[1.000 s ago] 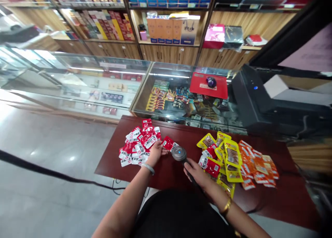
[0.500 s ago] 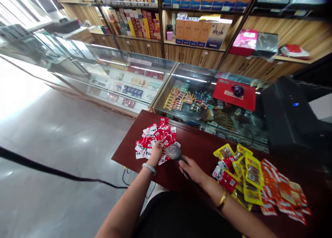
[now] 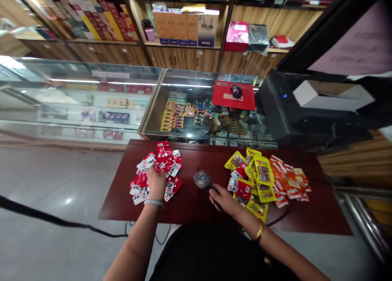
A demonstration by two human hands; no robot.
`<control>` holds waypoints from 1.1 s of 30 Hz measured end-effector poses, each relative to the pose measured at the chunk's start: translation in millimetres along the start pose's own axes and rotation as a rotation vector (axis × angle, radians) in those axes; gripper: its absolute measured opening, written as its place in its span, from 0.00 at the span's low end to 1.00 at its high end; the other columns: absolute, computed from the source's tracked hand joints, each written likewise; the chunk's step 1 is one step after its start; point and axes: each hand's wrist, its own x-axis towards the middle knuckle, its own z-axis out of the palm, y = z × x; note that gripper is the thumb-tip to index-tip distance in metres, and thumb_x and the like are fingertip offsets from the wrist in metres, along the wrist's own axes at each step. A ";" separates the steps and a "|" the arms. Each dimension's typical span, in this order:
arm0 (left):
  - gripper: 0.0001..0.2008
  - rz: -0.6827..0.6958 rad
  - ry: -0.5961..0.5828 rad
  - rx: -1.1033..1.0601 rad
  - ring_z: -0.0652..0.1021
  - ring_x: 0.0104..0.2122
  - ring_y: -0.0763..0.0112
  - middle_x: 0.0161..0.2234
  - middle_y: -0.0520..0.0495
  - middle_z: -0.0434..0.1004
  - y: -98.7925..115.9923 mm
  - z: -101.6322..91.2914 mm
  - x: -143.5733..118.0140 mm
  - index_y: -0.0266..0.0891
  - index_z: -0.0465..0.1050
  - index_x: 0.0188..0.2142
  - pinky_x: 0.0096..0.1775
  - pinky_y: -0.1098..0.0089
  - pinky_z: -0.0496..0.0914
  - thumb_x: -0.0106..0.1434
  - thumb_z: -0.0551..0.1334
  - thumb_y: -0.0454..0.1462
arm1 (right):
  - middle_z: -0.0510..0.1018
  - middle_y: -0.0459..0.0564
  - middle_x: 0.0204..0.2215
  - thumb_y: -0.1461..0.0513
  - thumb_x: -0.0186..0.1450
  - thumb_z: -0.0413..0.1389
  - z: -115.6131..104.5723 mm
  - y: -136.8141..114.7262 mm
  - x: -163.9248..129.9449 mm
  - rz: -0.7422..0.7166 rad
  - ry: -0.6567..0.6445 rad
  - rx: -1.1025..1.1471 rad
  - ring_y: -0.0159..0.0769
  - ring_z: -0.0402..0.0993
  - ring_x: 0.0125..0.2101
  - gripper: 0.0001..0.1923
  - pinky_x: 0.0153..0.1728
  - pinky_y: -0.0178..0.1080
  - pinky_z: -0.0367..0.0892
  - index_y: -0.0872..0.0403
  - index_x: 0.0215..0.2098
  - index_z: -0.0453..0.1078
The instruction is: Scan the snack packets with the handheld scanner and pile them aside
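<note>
A barcode scanner (image 3: 202, 179) is in my right hand (image 3: 225, 200), its fingers wrapped round the dark handle. The round scanner head, showing a small blue light, points left over the dark red table (image 3: 196, 209). At the left, my left hand (image 3: 157, 183) is down on a loose pile of red-and-white snack packets (image 3: 173, 162). Its fingers are curled closed among the packets; what they grip, if anything, is hidden. To the right of the scanner lie yellow snack packets (image 3: 263, 172) with several red-and-white packets (image 3: 245, 188) among them. Orange packets (image 3: 290, 179) lie beyond these.
Behind the table runs a glass display counter (image 3: 183, 79), with a red mat (image 3: 220, 94) and a black mouse (image 3: 236, 91) on it. A black machine (image 3: 275, 109) stands at the right with an open white box (image 3: 330, 99). Shelves of boxed goods line the back.
The view has swung to the right, showing the table's right end. My left hand has drawn away from the scanner head, farther left into the red-and-white pile. The scanner stays in my right hand.
</note>
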 end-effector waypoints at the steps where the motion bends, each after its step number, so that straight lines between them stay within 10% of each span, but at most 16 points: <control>1: 0.20 0.034 -0.060 -0.012 0.72 0.53 0.50 0.49 0.35 0.74 9.1 11.5 -1.9 0.34 0.68 0.54 0.56 0.51 0.66 0.62 0.60 0.35 | 0.67 0.37 0.18 0.35 0.59 0.56 -8.4 6.8 -6.8 0.015 0.035 0.020 0.26 0.59 0.14 0.32 0.15 0.31 0.55 0.52 0.43 0.66; 10: 0.11 0.364 -0.739 -0.125 0.77 0.46 0.63 0.44 0.41 0.81 137.5 139.5 -84.6 0.37 0.78 0.42 0.52 0.64 0.68 0.63 0.60 0.34 | 0.68 0.38 0.17 0.34 0.55 0.57 -78.5 77.1 -64.8 0.087 0.343 0.180 0.27 0.60 0.14 0.34 0.15 0.31 0.55 0.51 0.43 0.68; 17: 0.14 0.293 -1.021 0.179 0.78 0.32 0.64 0.34 0.42 0.82 206.9 175.4 -119.2 0.39 0.79 0.34 0.33 0.69 0.64 0.65 0.60 0.45 | 0.65 0.36 0.14 0.31 0.52 0.58 -101.1 82.5 -87.2 0.074 0.425 0.324 0.26 0.55 0.12 0.37 0.14 0.31 0.49 0.51 0.41 0.66; 24: 0.10 0.209 -0.902 0.081 0.72 0.25 0.71 0.26 0.49 0.76 203.3 181.8 -127.3 0.40 0.72 0.27 0.29 0.71 0.58 0.60 0.64 0.43 | 0.64 0.35 0.14 0.31 0.50 0.59 -104.7 80.4 -89.9 0.071 0.428 0.350 0.25 0.54 0.12 0.36 0.13 0.31 0.49 0.51 0.39 0.66; 33: 0.17 -0.029 -0.914 -0.660 0.71 0.24 0.74 0.24 0.53 0.72 140.0 149.9 -115.9 0.39 0.66 0.26 0.29 0.73 0.64 0.53 0.69 0.47 | 0.67 0.38 0.16 0.34 0.55 0.58 -96.4 61.8 -71.1 0.029 0.352 0.235 0.26 0.57 0.12 0.31 0.15 0.32 0.53 0.49 0.36 0.65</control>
